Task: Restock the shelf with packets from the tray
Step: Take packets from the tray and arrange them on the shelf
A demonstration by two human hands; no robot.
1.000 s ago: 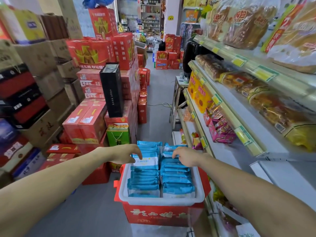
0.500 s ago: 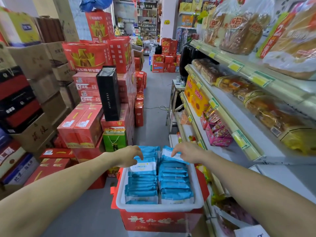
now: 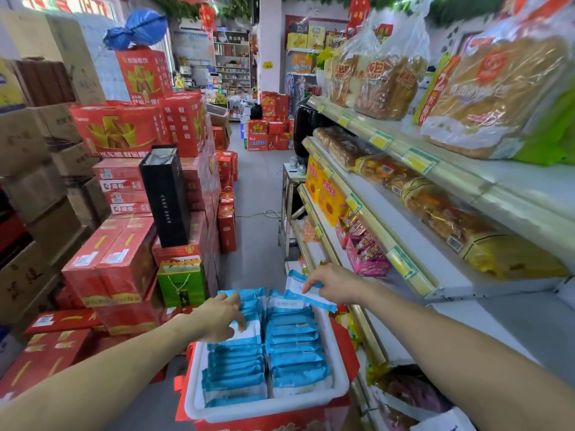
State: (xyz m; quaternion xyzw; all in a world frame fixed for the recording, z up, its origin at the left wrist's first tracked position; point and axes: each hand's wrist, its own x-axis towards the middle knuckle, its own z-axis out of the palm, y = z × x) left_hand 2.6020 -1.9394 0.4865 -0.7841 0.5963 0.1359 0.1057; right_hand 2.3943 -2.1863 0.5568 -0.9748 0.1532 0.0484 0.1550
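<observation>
Pick-up step: right hand (image 3: 337, 286) pinched a packet (image 3: 295, 279) over the tray (image 3: 337, 384) — left hand (image 3: 217, 318) grip unclear — next, onto the shelf (image 3: 448, 272).

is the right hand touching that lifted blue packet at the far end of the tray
Touching. The head view shows the right hand pinching the raised blue packet by its top edge, above the white tray.
</observation>
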